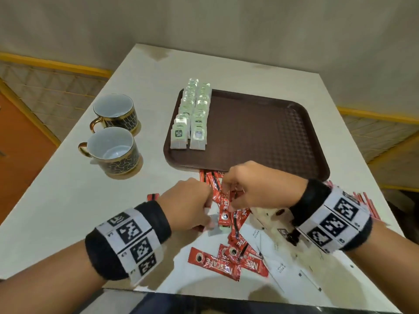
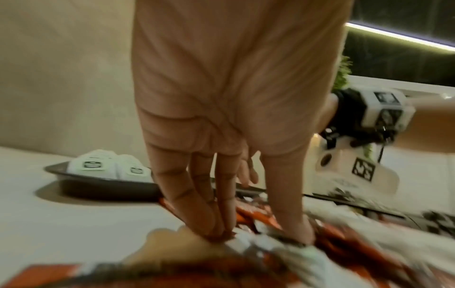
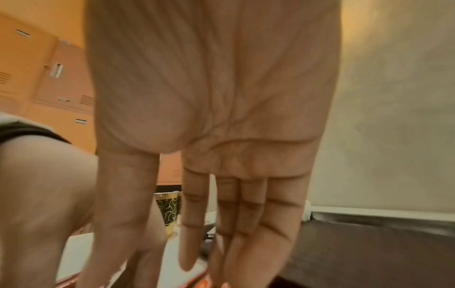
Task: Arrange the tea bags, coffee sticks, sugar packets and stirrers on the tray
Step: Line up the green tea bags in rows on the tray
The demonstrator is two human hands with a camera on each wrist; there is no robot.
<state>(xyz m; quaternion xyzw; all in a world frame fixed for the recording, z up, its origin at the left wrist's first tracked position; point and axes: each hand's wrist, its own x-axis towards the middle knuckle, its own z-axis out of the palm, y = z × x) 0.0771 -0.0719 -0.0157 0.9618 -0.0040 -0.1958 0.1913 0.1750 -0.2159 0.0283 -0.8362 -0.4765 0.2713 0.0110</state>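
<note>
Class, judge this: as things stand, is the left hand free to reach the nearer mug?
Probably yes: the left hand is over the coffee sticks, and only bare table lies between it and the nearer mug.

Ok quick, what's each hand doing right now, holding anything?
Left hand: fingers straight, tips pressing on the pile of coffee sticks; nothing gripped.
Right hand: fingers straight, reaching down into the same pile; whether it pinches a stick cannot be told.

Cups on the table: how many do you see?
2. Both stand left of the tray: the far cup nearer the wall, the near cup right beside it, closer to the person. Both look empty; none seems hidden.
</note>
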